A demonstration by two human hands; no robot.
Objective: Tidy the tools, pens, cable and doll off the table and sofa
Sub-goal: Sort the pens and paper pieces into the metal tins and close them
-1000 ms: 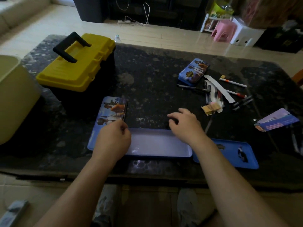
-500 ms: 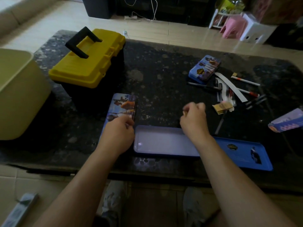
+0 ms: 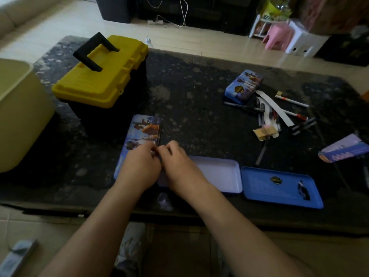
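Pens (image 3: 267,114), black and white plastic, lay heaped right on dark speckled stone table (image 3: 189,92) | yellow-lidded black plastic toolbox (image 3: 99,80) stood shut, contents hidden | pale shallow metal tray (image 3: 217,174) lay open | left hand (image 3: 137,166) and right hand (image 3: 179,166) met, fingers curled, over its left end; grip unclear

A home living room is being shown. A low, dark marbled desk (image 3: 189,92) is being viewed from above, set on a pale tiled floor (image 3: 209,40). A light sofa (image 3: 10,15) is being glimpsed at the far left corner. Beyond the desk, loose cables (image 3: 184,15) are being left hanging before a dark cabinet (image 3: 209,11), and a small pink stool (image 3: 279,37) is being kept beside a white stool (image 3: 303,44).
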